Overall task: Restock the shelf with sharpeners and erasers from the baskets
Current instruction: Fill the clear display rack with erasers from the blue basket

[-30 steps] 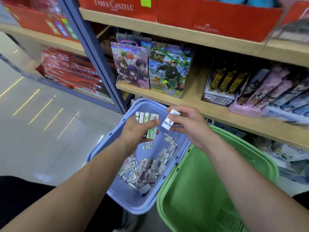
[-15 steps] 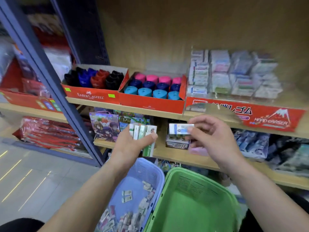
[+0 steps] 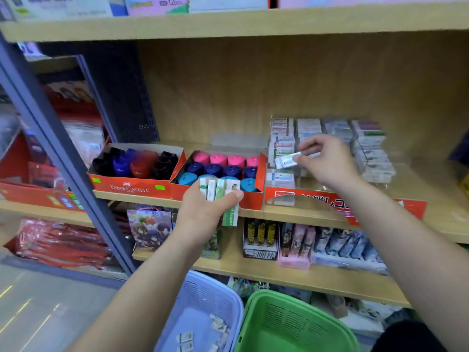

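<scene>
My left hand grips a fanned bunch of several boxed erasers, white and green, in front of the shelf edge. My right hand pinches one white eraser and holds it over the clear eraser display rack on the wooden shelf. Stacked erasers fill that rack. Left of it, two red Faber-Castell boxes hold sharpeners in pink, blue, teal, black and red. A blue basket below has loose erasers in its bottom. Beside it sits a green basket.
A grey-blue shelf upright runs diagonally at left. The lower shelf carries anime card packs and pink boxes. Red packets lie on the left bay. Another shelf board hangs above. Tiled floor shows at bottom left.
The view tilted up from the baskets to the eraser shelf. My right hand carried its single eraser up and right to the display rack. My left hand rose with its bunch.
</scene>
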